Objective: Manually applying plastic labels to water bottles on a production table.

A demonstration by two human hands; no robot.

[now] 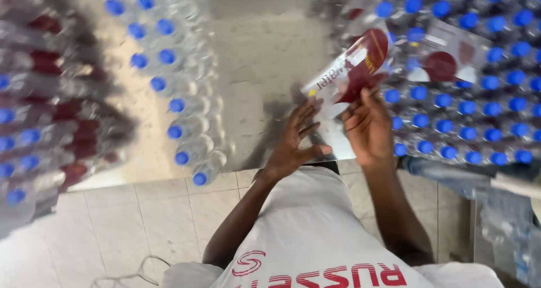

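**Label in hand over a steel table crowded with bottles**

A steel table (265, 68) fills the view, its bare middle flanked by massed bottles. The right-hand bottles (468, 108), clear with blue caps, stand packed in rows right of that bare strip; the left-hand bottles (180, 85), blurred, run in a slanting line down its other side, with more lying dim beyond them. Below the table's near edge lies a pale tiled floor (129, 220).

Over the right part of the bare strip, the label (352, 68), a maroon-and-white film sleeve, slants with its long axis rising from lower left to upper right, its top edge against the right-hand bottles. The right hand (369, 124) pinches it from below, thumb up on the maroon face. The left hand (293, 144) is spread and grasps nothing, just left of the label's lower corner, fingers pointing toward it. The right hand is thus the nearer.

The label's lower end is hidden behind the right hand. A second maroon label (445, 63) lies on the bottles further right, indistinct.
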